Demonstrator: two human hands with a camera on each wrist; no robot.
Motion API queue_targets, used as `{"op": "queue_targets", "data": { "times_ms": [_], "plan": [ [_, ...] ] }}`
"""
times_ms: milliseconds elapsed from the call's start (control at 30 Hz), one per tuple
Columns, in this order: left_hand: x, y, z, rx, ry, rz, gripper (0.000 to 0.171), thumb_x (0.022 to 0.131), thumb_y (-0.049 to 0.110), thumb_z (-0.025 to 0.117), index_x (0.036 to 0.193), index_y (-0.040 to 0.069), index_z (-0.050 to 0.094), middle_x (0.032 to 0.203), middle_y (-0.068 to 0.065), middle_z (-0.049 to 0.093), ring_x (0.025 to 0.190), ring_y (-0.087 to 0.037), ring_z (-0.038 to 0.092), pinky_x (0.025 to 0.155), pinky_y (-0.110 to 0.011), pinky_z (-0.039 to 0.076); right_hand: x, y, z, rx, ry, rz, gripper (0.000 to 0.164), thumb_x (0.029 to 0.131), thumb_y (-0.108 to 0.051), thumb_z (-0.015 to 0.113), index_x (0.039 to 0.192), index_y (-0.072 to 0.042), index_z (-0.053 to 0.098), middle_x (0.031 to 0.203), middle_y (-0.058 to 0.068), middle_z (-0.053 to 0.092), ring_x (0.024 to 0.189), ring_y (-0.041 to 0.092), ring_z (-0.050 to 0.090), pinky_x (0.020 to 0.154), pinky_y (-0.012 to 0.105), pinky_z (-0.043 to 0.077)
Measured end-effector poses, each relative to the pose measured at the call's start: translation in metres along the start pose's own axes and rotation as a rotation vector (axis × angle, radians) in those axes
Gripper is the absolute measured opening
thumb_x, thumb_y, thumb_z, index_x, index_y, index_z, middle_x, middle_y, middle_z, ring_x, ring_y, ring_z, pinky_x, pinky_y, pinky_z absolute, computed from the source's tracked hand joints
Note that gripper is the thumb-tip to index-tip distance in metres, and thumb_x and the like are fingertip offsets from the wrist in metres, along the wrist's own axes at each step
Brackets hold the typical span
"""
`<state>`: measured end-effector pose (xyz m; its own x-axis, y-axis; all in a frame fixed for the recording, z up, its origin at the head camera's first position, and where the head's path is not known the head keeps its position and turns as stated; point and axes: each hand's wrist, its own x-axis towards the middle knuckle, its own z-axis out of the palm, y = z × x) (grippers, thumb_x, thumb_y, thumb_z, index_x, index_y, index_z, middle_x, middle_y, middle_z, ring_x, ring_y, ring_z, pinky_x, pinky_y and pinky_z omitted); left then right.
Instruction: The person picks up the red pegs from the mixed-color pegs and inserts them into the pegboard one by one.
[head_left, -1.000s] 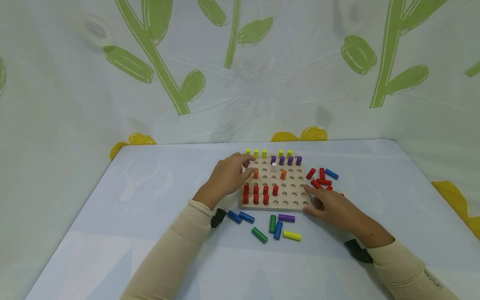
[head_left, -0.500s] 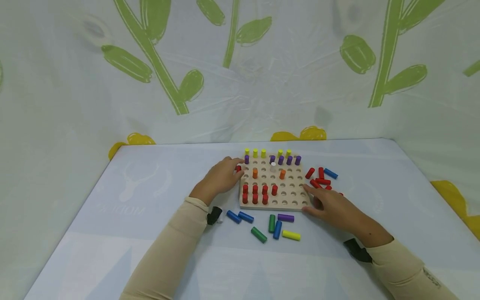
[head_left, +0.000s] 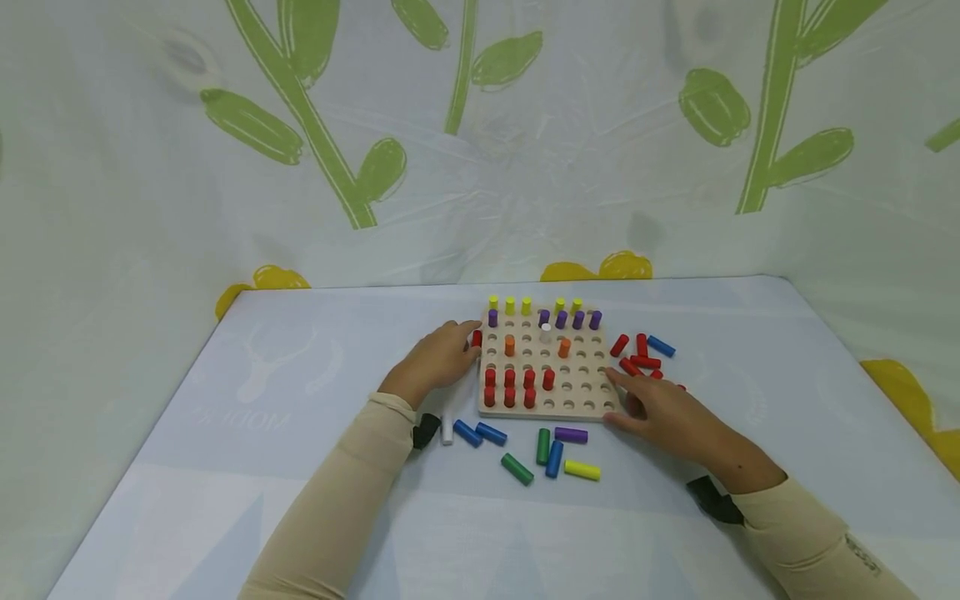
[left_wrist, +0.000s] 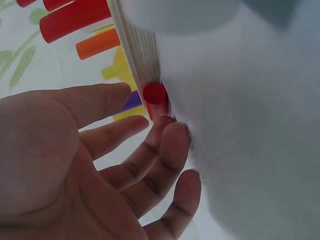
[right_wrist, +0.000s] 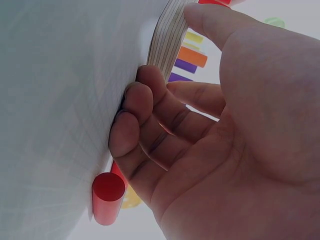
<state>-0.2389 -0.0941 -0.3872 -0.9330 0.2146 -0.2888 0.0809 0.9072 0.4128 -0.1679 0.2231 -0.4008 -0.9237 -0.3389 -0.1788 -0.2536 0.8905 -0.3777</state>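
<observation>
A wooden pegboard point(head_left: 559, 408) lies on the table with red, orange, yellow, purple and white pegs standing in its holes. My left hand point(head_left: 435, 358) is at the board's left side, fingers relaxed and spread. Next to its fingertips, a red peg point(left_wrist: 156, 99) is against the board's side edge, apart from the thumb; one finger seems to touch it. My right hand point(head_left: 667, 412) rests at the board's right side. Its thumb touches the board's edge point(right_wrist: 167, 35) near the front corner, and the index finger reaches farther along. The other fingers bend loosely against the table.
Several red pegs point(head_left: 646, 362) and a blue peg point(head_left: 662, 346) lie right of the board. In front lie blue, green point(head_left: 517, 468), purple point(head_left: 572, 435) and yellow point(head_left: 582, 470) pegs. A white peg point(head_left: 447, 430) lies by the left wrist. A patterned cloth backdrop point(head_left: 585, 167) stands behind.
My left hand has drawn back left from over the board to its left side. A purple peg, the red peg and the white peg have come into view. My right hand stays in place.
</observation>
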Motion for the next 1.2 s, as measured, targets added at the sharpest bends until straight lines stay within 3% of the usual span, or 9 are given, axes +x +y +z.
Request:
{"op": "queue_targets", "data": {
  "times_ms": [433,1000,1200],
  "plan": [
    [0.0046,-0.0053,0.0014,-0.020,0.006,0.033,0.050,0.104,0.027,0.054,0.152,0.019,0.043,0.114,-0.009,0.059,0.099,-0.021,0.056,0.092,-0.038,0.053,0.0009,-0.0016,-0.0021,0.005,-0.015,0.009,0.080,0.087,-0.043,0.075,0.150,-0.005,0.044,0.076,0.000,0.048,0.074,0.013,0.047,0.056,0.022,0.038],
    [0.0054,-0.0071,0.0009,-0.044,0.017,0.022,0.044,0.099,0.025,0.062,0.141,0.017,0.051,0.106,-0.007,0.061,0.096,-0.022,0.056,0.087,-0.036,0.052,0.0007,-0.0021,-0.0005,0.004,-0.013,0.015,0.079,0.087,-0.041,0.076,0.150,-0.004,0.044,0.076,0.001,0.048,0.076,0.014,0.047,0.056,0.022,0.038],
    [0.0051,-0.0065,-0.0008,-0.070,0.028,0.024,0.042,0.097,0.024,0.066,0.135,0.017,0.050,0.100,-0.005,0.062,0.089,-0.021,0.057,0.079,-0.032,0.051,0.0008,-0.0018,-0.0009,-0.001,-0.014,0.014,0.079,0.087,-0.041,0.076,0.150,-0.005,0.045,0.076,0.001,0.048,0.076,0.014,0.047,0.056,0.022,0.038]
  ]
}}
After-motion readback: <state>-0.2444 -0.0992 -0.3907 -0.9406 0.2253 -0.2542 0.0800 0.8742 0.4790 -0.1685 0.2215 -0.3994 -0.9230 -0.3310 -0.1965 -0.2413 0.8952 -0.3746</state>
